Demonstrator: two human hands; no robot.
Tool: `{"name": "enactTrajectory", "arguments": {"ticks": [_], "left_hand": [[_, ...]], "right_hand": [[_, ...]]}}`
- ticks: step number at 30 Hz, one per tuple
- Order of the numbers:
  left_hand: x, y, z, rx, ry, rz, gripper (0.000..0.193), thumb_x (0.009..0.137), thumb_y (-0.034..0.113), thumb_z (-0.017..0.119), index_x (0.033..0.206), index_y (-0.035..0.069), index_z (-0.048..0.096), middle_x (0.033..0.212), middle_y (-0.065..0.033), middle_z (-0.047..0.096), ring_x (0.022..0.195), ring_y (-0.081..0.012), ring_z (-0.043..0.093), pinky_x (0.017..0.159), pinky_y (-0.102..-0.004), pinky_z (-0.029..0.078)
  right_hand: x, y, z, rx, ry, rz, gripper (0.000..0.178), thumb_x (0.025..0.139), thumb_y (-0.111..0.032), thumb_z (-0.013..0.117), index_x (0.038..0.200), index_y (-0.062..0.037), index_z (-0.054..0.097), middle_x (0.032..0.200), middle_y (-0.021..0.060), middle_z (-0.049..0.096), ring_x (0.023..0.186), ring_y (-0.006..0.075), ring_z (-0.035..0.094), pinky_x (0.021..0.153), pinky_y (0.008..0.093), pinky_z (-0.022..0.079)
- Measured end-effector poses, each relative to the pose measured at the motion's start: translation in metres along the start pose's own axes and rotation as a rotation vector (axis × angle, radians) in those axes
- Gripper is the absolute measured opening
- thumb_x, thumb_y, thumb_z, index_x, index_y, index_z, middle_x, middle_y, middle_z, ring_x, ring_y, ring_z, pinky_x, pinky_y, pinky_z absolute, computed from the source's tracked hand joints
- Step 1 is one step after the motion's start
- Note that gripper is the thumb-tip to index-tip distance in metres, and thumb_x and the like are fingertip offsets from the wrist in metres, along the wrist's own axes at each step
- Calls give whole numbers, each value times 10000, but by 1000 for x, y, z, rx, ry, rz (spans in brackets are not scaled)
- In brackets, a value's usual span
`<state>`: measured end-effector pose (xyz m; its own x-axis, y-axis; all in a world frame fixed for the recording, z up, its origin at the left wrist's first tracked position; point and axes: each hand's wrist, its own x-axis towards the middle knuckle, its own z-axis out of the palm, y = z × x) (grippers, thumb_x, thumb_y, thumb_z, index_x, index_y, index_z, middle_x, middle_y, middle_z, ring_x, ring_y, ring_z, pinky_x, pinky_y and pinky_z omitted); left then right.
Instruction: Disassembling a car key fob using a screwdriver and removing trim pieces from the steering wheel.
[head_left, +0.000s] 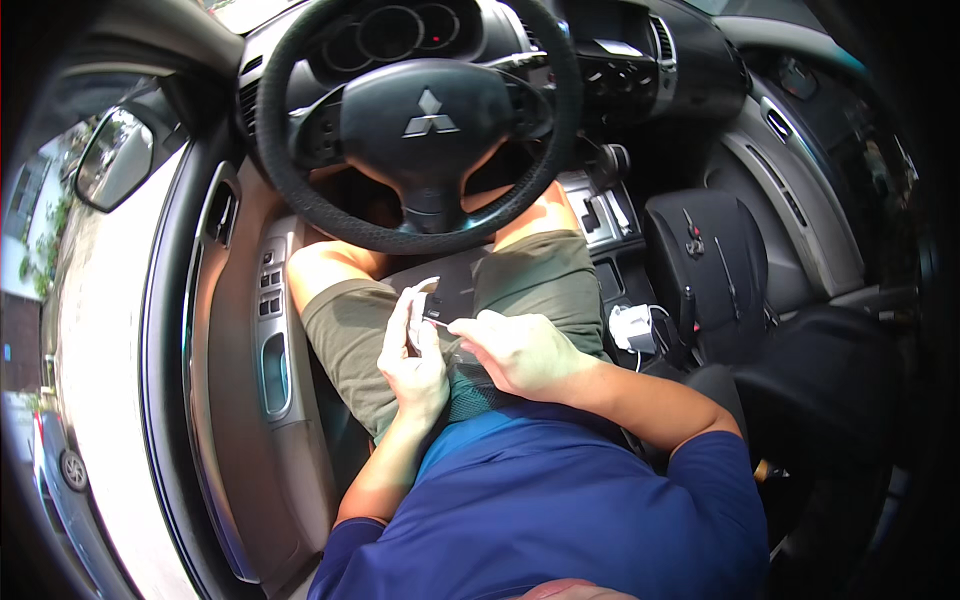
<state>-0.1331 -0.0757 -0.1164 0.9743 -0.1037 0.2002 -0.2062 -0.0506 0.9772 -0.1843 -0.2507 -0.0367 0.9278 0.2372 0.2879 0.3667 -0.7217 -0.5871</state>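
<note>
A: Where's the part?
B: Small pale part, dark inside, up in the left hand, above the shorts, short of the steering wheel. Left fingers wrapped along it. Right hand pinched on a thin stick, aimed at the part.
A: Around it?
B: Console to the right; white charger with cable by its passenger-side edge. Passenger seat: small red-and-dark thing nearer the front edge, slim rod toward the door-side edge.
A: Risks?
B: Part looks braced by one hand only. If it twists, stick could skid and jab left fingers. Loose grip could drop it, maybe down beside the seat.
A: Blind spots?
B: Stick's rear end is inside the right fist. Tip contact: can't tell. Part's far face hidden. Passenger seat's rear fades into shadow.
</note>
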Motion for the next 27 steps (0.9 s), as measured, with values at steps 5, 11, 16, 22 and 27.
{"name": "enactTrajectory", "arguments": {"ticks": [5, 11, 16, 22, 27], "left_hand": [[1, 0, 13, 41, -55, 68, 479, 1014, -56, 564, 1489, -90, 515, 1358, -192, 676, 1175, -205, 676, 1024, -307, 527], [23, -4, 10, -174, -84, -131, 430, 1060, 88, 591, 1473, -19, 543, 1369, -173, 646, 1202, -240, 670, 944, -376, 617], [26, 5, 3, -312, -129, -281, 457, 1069, 203, 597, 1473, -5, 550, 1284, -165, 676, 1072, -285, 742, 836, -400, 666], [18, 14, 12, -443, -201, -479, 442, 1065, 256, 573, 1428, 3, 554, 1230, -164, 677, 1027, -344, 755, 799, -425, 676], [22, 16, 15, -744, -291, -775, 471, 1082, 289, 533, 1477, 32, 516, 1326, -149, 654, 1168, -345, 700, 911, -472, 648]], "right_hand": [[-12, 14, 8, 415, 82, 295, 206, 1021, -117, 628, 1207, -38, 665, 960, 185, 734, 813, 360, 723, 733, 412, 569], [-20, 52, -50, 248, 203, 276, 195, 1010, -189, 619, 1124, -50, 696, 1019, 207, 743, 934, 408, 724, 831, 468, 577], [-57, 172, -136, -185, 655, 501, 279, 1001, -145, 607, 1233, -17, 695, 869, 171, 729, 763, 263, 723, 736, 374, 561], [-217, 318, -191, -378, 483, 1199, 452, 876, -144, 651, 1316, -41, 662, 1206, 251, 732, 1176, 404, 692, 1054, 466, 519], [-317, 370, -153, -387, 297, 1488, 500, 814, -97, 751, 1304, -24, 685, 1215, 234, 741, 1169, 341, 715, 1035, 409, 542]]}}
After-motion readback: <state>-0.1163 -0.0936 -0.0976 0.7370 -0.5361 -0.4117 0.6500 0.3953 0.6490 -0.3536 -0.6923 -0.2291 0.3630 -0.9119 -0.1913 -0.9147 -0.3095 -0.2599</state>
